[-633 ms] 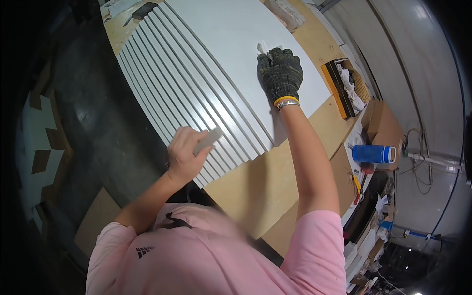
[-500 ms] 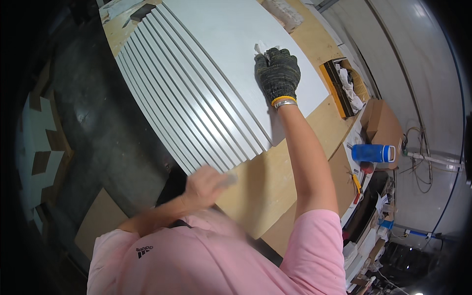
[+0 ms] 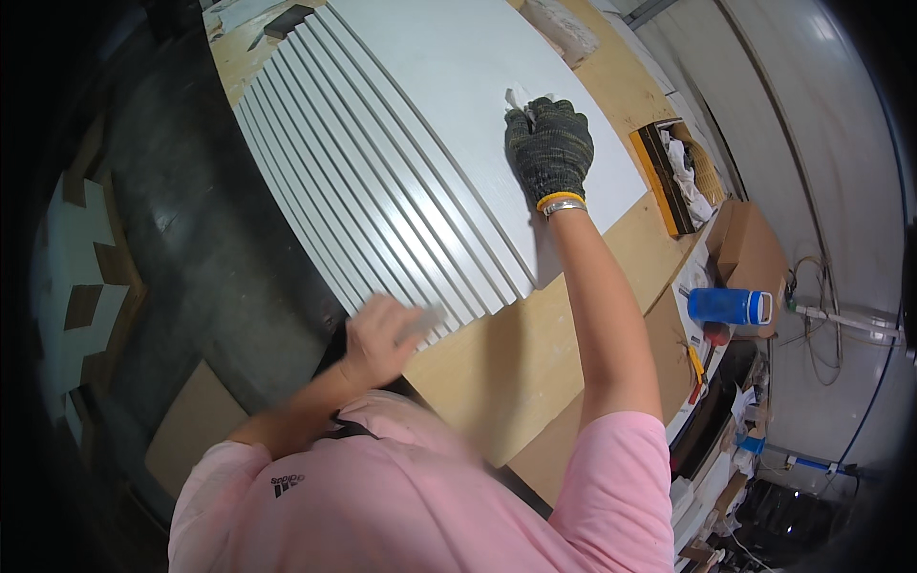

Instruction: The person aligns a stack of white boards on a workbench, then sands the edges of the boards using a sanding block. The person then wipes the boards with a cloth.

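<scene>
A stack of white panels lies fanned out on the wooden table, their stepped edges forming long parallel strips with grey lines between them. My right hand, in a dark knitted glove with a yellow cuff, presses on the top panel. Its fingers are closed on a crumpled white cloth or paper, which pokes out beside the thumb. My bare left hand is at the near ends of the strips, blurred by motion. From its fingertips juts a small greyish block, too smeared to name closely.
To the right stand a black and orange box with crumpled white material, a cardboard box and a blue bottle. A yellow-handled tool lies near the bottle. At the far left table end is a dark block.
My left hand has moved up and left with the greyish block, onto the near ends of the strips. The right hand stays on the top panel; the whole view has shifted slightly.
</scene>
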A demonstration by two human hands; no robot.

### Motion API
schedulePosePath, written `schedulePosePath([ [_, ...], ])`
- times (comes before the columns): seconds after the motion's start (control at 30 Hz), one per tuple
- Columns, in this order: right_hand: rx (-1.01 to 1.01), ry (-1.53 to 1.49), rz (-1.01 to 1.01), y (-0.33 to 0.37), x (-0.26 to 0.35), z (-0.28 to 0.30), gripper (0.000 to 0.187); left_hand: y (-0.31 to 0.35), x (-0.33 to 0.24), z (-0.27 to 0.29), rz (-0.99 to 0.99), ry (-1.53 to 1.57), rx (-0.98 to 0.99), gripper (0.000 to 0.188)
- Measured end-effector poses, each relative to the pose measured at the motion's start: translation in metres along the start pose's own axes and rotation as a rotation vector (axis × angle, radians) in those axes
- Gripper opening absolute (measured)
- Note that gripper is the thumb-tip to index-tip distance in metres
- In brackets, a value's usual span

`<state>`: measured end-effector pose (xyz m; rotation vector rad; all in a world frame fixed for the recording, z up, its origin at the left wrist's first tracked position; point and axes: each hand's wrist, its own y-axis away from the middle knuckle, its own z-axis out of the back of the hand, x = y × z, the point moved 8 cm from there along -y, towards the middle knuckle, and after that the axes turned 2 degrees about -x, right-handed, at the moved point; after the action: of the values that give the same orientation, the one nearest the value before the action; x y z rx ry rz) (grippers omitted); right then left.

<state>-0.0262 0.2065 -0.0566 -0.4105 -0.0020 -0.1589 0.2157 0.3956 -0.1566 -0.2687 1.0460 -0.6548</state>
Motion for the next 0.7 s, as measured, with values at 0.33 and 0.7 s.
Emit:
schedulePosePath([
  [0.33,0.031,0.030,-0.028,-0.010,0.001,0.000,0.031,-0.119,0.143,0.105,0.127,-0.279,-0.219,0.025],
  [0.7,-0.047,-0.018,-0.033,-0.009,0.014,-0.002,0.026,-0.233,0.346,0.240,0.254,-0.397,-0.371,0.025],
])
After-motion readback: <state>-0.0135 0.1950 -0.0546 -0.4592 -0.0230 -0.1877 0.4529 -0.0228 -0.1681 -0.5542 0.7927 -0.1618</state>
